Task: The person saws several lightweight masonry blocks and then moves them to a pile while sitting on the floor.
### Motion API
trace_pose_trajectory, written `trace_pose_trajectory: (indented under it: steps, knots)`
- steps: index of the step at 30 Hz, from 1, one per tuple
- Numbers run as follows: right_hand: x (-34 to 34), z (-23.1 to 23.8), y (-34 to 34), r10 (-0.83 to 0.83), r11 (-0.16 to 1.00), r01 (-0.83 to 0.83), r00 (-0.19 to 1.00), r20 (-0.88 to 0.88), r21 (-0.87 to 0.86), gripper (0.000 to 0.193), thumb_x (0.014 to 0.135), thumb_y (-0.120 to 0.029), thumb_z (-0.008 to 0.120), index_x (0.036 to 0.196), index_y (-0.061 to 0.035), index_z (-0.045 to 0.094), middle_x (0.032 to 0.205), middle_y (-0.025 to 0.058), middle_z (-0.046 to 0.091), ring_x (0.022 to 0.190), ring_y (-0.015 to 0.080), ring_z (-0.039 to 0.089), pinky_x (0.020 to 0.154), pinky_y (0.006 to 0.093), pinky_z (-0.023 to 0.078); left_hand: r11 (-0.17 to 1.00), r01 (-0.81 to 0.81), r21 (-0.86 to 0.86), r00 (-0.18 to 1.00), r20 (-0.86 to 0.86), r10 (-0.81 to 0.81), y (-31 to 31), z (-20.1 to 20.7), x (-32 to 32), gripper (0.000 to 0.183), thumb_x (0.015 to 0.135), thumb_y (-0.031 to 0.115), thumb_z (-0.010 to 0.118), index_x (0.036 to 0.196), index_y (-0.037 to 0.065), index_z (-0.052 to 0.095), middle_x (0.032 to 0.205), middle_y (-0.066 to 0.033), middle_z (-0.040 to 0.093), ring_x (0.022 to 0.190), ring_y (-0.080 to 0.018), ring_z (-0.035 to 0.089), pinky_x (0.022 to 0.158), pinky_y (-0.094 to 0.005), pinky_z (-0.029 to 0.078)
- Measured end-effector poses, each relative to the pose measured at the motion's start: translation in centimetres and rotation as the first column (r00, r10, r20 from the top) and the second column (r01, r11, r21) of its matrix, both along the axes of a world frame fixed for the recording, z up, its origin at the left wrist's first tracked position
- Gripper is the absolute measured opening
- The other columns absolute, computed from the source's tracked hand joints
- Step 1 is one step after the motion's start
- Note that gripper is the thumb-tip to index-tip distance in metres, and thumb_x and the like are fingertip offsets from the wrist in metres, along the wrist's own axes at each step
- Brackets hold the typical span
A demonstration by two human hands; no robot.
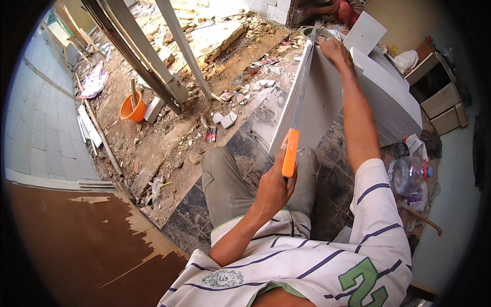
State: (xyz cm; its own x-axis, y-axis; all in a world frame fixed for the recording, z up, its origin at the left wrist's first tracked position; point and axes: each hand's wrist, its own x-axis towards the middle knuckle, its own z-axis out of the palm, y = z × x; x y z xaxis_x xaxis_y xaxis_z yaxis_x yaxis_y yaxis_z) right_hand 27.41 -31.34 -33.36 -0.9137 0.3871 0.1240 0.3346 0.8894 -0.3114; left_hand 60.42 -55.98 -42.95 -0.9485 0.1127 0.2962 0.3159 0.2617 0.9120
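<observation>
My left hand (276, 187) is wrapped around the orange handle of a handsaw (290, 153). The saw's long thin blade points away from me, along the narrow upper edge of a pale grey-white block (319, 102). The block stands upright on edge in front of my knees. With my arm stretched out, my right hand (335, 51) grips the block's far top end, close to the blade's tip. Its fingertips are partly hidden. I cannot tell how deep the blade sits in the block.
More pale blocks (386, 87) are stacked to the right, beside a clear plastic jug (406, 175). Dark dusty tiles (192, 210) lie underfoot. Leftward are rubble, an orange bucket (134, 107), leaning wooden posts (181, 46) and a peeling brown board (76, 240). Another person (348, 11) is at the far right.
</observation>
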Motion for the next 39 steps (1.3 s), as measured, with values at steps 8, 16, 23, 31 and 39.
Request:
trace_pose_trajectory:
  steps: [8,16,23,31,39]
  knots:
    - [0.6,0.1,-2.2,0.055,0.998,-0.055,0.998,-0.009,-0.018,0.065,0.089,-0.049,0.04,0.125,0.0003,0.063,0.133,0.0252,0.058,0.124,0.0433,0.055,0.105,0.051,0.041,0.999,-0.013,-0.037,0.997,0.07,0.016,2.1,1.4,-7.4,0.046,0.097,0.009,0.057,0.138,-0.004,0.041,0.079,-0.0266,0.063,0.07,-0.0436,0.066,0.063,-0.0445,0.051]
    - [0.1,-0.3,0.4,0.002,1.0,-0.002,1.0,-0.022,0.008,0.065,0.09,-0.05,0.04,0.125,0.0002,0.063,0.132,0.0251,0.059,0.125,0.0433,0.054,0.105,0.0522,0.041,1.0,-0.001,-0.004,0.996,-0.094,0.0,-1.0,-1.7,2.4,0.054,0.093,0.006,0.061,0.14,-0.006,0.038,0.089,-0.029,0.064,0.075,-0.0423,0.067,0.065,-0.0449,0.053]
    - [1.3,0.3,-1.6,0.023,1.0,-0.023,1.0,0.001,-0.007,0.069,0.091,-0.054,0.04,0.131,-0.0009,0.059,0.133,0.0269,0.057,0.125,0.045,0.054,0.104,0.0519,0.042,0.997,-0.075,-0.032,0.997,-0.036,0.074,2.3,1.4,-7.7,0.036,0.098,0.014,0.058,0.126,-0.005,0.046,0.062,-0.0221,0.056,0.057,-0.0405,0.06,0.055,-0.0449,0.044]
    - [0.9,0.4,-0.9,-0.014,1.0,0.014,1.0,0.012,-0.002,0.066,0.09,-0.052,0.04,0.129,-0.0034,0.062,0.134,0.0238,0.058,0.125,0.0418,0.054,0.105,0.0515,0.041,1.0,0.006,-0.001,0.999,0.037,-0.006,0.0,0.9,-1.3,0.05,0.094,0.006,0.059,0.138,-0.006,0.039,0.09,-0.0296,0.065,0.078,-0.0427,0.068,0.068,-0.0438,0.053]
    - [0.6,0.3,0.2,-0.033,0.999,0.033,0.999,0.009,0.034,0.069,0.089,-0.051,0.041,0.13,0.0007,0.059,0.134,0.0273,0.057,0.126,0.0434,0.053,0.104,0.051,0.042,1.0,-0.017,0.016,0.999,-0.037,0.017,-0.3,-1.5,1.6,0.051,0.094,0.01,0.06,0.138,-0.003,0.038,0.083,-0.0302,0.062,0.074,-0.0478,0.064,0.062,-0.0485,0.049]
